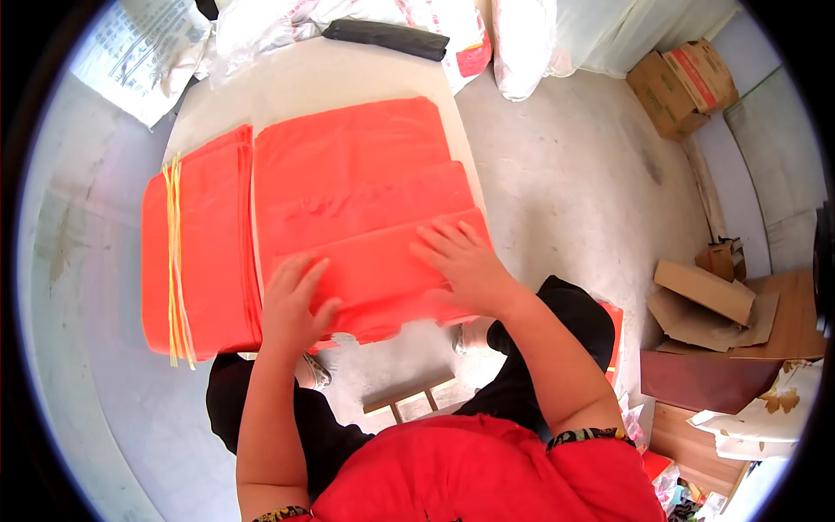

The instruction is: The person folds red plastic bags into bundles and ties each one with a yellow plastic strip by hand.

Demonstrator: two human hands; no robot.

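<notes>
Head: red sheets [370,222] seemingly run lengthwise toward wearer [461,474].

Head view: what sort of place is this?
Probably a small workroom, perhaps doubling as storage: red sheets lie stacked on a table, with white sacks beyond it and cardboard boxes by the wall.

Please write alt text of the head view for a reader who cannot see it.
A person's left hand and right hand rest on red sheets on a table. Beside these, yellow strips lie across another red stack. Cardboard boxes stand at right.
</notes>
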